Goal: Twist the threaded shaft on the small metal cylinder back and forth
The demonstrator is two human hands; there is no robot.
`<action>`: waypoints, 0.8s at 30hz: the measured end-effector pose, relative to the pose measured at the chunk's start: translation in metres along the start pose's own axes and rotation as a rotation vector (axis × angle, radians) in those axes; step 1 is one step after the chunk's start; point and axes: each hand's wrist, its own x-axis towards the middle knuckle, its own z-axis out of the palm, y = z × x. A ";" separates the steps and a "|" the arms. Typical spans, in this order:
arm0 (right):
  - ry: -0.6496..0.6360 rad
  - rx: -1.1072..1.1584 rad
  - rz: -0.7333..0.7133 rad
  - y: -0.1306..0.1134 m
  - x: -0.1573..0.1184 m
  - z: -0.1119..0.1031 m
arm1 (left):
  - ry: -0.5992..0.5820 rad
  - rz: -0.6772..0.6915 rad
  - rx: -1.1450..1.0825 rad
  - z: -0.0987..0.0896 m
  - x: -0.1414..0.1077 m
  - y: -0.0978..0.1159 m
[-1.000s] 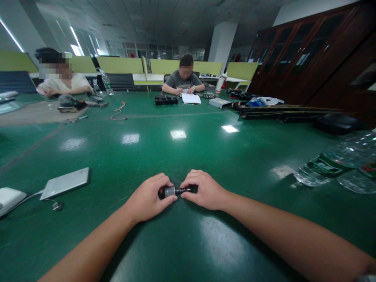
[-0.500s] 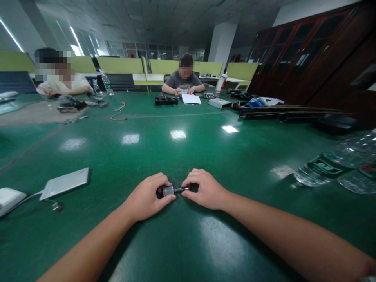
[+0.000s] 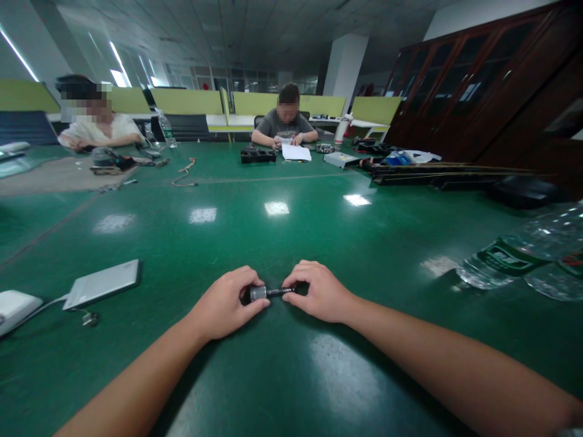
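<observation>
Low over the green table, my left hand (image 3: 229,303) pinches a short grey metal cylinder (image 3: 258,294) between thumb and fingers. A thin dark shaft (image 3: 275,292) runs from the cylinder towards the right, lying roughly level. Its far end is pinched between the thumb and fingertips of my right hand (image 3: 321,292). Both hands are closed on this one line of parts, with a short stretch of shaft bare between them. Whether cylinder and shaft are one piece or two, I cannot tell.
A silver flat box (image 3: 104,284) with a cable and a white adapter (image 3: 17,309) lie left. Clear plastic bottles (image 3: 505,261) lie at the right. Across the green table (image 3: 273,240) sit two people, near a black tray (image 3: 258,155), papers (image 3: 296,152) and long dark strips (image 3: 437,176).
My left hand and the cylinder have shifted slightly left, and a little more of the shaft shows between the hands. My right hand has barely moved.
</observation>
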 end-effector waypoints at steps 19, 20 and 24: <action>0.001 -0.013 0.031 0.004 0.001 -0.001 | -0.015 -0.032 -0.002 -0.001 -0.002 -0.005; -0.001 -0.019 0.038 0.005 0.001 -0.001 | -0.016 -0.033 -0.001 -0.001 -0.002 -0.005; 0.066 -0.074 0.168 0.010 0.002 -0.003 | -0.012 -0.046 0.016 -0.002 -0.001 -0.006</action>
